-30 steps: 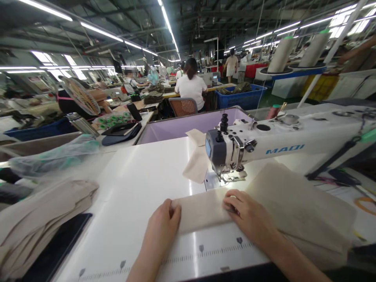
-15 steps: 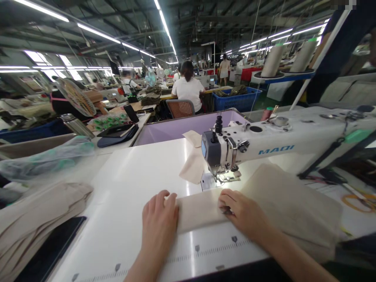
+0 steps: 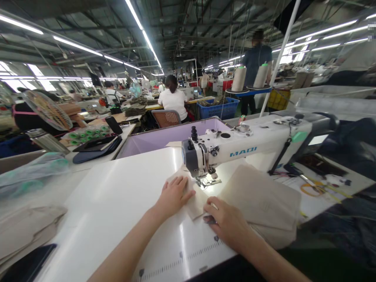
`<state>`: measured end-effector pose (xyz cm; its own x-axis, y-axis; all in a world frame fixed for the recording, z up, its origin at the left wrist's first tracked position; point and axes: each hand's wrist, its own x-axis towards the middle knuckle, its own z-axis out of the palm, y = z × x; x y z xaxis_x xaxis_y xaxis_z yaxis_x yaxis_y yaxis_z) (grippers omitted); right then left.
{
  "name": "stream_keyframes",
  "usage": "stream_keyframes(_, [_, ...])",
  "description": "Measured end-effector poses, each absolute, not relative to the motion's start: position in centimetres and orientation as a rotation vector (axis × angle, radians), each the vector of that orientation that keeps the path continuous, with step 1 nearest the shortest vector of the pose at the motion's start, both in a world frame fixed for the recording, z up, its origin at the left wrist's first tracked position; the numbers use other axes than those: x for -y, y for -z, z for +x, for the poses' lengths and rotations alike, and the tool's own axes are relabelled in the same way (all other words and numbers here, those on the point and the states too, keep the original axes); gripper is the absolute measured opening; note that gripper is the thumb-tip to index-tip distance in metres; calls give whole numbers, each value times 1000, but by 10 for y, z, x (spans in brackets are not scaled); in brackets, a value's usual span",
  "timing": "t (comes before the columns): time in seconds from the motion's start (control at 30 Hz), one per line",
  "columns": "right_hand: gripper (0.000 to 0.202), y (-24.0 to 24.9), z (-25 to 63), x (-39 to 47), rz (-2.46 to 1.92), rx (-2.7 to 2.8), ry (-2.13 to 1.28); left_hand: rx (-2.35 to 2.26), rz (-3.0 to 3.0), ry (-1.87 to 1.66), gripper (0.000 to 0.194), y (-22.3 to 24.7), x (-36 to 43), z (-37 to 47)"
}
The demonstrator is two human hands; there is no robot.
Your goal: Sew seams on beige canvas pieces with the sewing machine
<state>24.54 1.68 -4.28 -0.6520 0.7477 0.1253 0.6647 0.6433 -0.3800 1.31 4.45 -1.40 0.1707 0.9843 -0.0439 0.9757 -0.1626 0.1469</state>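
Observation:
My left hand (image 3: pixel 175 194) lies flat with its fingers spread on a small beige fabric piece (image 3: pixel 195 203), left of the needle area. Close to the front of the presser foot (image 3: pixel 212 182), my right hand (image 3: pixel 225 217) is curled round a small dark metal tool (image 3: pixel 209 220), whose shape is mostly hidden. Its fingertips touch the right edge of the small piece. A larger beige fabric piece (image 3: pixel 260 196) spreads to the right, under the arm of the white sewing machine (image 3: pixel 243 147).
Scissors with orange handles (image 3: pixel 313 188) lie at the right. Folded beige fabric (image 3: pixel 26 231) and a dark flat object (image 3: pixel 29 262) are at the left. A purple-lined bin (image 3: pixel 173 133) stands behind the white table (image 3: pixel 117 196). A person (image 3: pixel 173 98) sits beyond.
The view has turned to the right. My left hand has moved up toward the machine and spread out on the small fabric, which now lies at a slant. My right hand stays near the presser foot.

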Motion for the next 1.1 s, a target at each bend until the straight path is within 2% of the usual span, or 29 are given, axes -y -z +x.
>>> stream_keyframes(0.37, [23,51,238,-22,-1162,2482,-410,-1710,2392,-209,43,28,-90,2])
stream_keyframes(1.1, [11,48,237,-31,-1162,2556,-376,-1661,2410,-234,47,28,-99,-1])
